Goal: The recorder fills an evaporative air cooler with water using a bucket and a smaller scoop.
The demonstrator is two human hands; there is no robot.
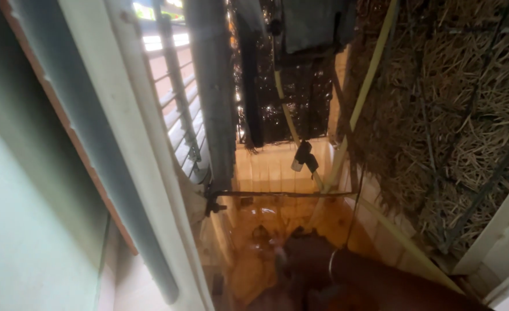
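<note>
Narrow orange-lit passage, straw wall, blurred hand, perhaps right

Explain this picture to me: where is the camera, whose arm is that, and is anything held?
There is no machine here. One camera sits on a person's head and looks down a narrow, dim space. The arm reaching in from the lower right is the wearer's own, with a thin bangle at the wrist. It seems to end in the right hand, which is too blurred to show whether the fingers hold anything. No left hand shows. Below lies a wet orange floor. On the left stands a pale frame, and on the right a straw wall. A pale hose runs down beside a small black fitting.
</note>
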